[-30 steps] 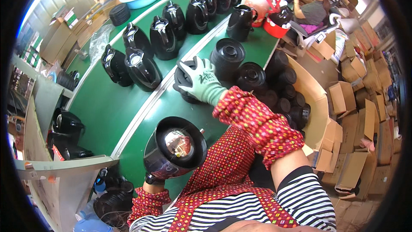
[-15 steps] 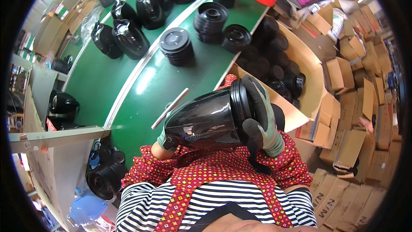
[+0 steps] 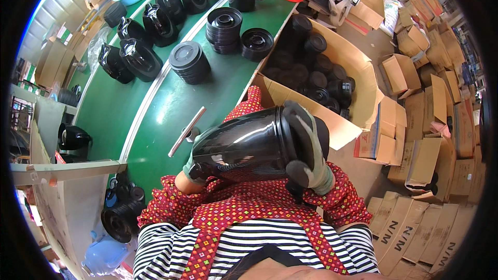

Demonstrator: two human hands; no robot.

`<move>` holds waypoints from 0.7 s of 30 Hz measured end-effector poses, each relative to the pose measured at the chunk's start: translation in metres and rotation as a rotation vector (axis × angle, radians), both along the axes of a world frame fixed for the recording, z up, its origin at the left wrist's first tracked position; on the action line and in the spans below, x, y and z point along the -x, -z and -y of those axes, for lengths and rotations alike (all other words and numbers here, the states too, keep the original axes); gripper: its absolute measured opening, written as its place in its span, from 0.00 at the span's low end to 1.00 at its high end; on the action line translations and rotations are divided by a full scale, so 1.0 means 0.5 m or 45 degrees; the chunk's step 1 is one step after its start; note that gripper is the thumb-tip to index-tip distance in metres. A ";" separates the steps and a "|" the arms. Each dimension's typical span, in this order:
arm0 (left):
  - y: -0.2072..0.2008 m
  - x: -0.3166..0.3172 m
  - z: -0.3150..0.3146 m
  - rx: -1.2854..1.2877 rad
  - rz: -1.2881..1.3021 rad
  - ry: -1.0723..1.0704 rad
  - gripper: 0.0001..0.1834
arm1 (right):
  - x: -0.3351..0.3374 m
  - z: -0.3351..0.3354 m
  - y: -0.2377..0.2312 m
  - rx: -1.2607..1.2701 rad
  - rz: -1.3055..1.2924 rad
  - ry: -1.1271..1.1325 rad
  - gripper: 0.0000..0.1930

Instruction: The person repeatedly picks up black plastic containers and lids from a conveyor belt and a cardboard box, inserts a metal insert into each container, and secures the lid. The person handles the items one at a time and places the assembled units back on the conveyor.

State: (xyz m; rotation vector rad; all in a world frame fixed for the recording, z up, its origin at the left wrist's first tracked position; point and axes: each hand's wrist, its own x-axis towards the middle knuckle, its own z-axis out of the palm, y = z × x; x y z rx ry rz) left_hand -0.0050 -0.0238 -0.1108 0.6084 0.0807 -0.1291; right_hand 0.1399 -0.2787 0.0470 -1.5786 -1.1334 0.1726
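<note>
A glossy black jug (image 3: 238,148) lies on its side across my lap, its wide ringed end to the right. My right hand (image 3: 311,150), in a grey-and-green glove, is closed around that wide end, with fingers over the top and the thumb lower down. My left hand (image 3: 189,168) holds the narrow end; the jug hides most of its fingers. Just beyond the left hand, a slim metal bar (image 3: 188,130) slants above a small round metal piece at the green table (image 3: 155,140).
On the table stand a stack of black discs (image 3: 189,62), ringed black parts (image 3: 224,30) and several upright black jugs (image 3: 141,59). An open carton (image 3: 363,72) of black parts is at the right. More cartons (image 3: 410,223) cover the floor. A grey ledge (image 3: 67,172) juts in at left.
The whole view has shifted, so the table things appear farther left. My right hand has turned slightly around the jug's wide end. Both hands keep their hold.
</note>
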 end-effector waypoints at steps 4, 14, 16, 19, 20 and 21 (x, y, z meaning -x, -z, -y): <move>-0.149 -0.034 -0.019 -1.613 0.283 -0.540 0.39 | 0.002 -0.004 0.034 -0.141 -0.636 0.091 0.38; -0.286 -0.028 -0.035 -1.538 0.304 -0.656 0.34 | -0.081 0.037 0.012 0.204 -1.076 -0.245 0.37; -0.235 -0.031 -0.052 -1.320 0.122 -0.590 0.36 | -0.077 0.051 -0.012 0.260 -0.453 -0.095 0.43; -0.159 -0.025 -0.062 -1.527 0.229 -0.361 0.32 | -0.043 0.020 0.006 -0.116 0.003 -0.064 0.52; -0.173 -0.028 -0.051 -1.451 0.266 -0.406 0.33 | -0.021 -0.001 0.016 -0.310 -0.102 -0.100 0.50; -0.192 -0.028 -0.041 -1.375 0.302 -0.450 0.33 | -0.023 -0.007 0.020 -0.306 -0.298 -0.107 0.47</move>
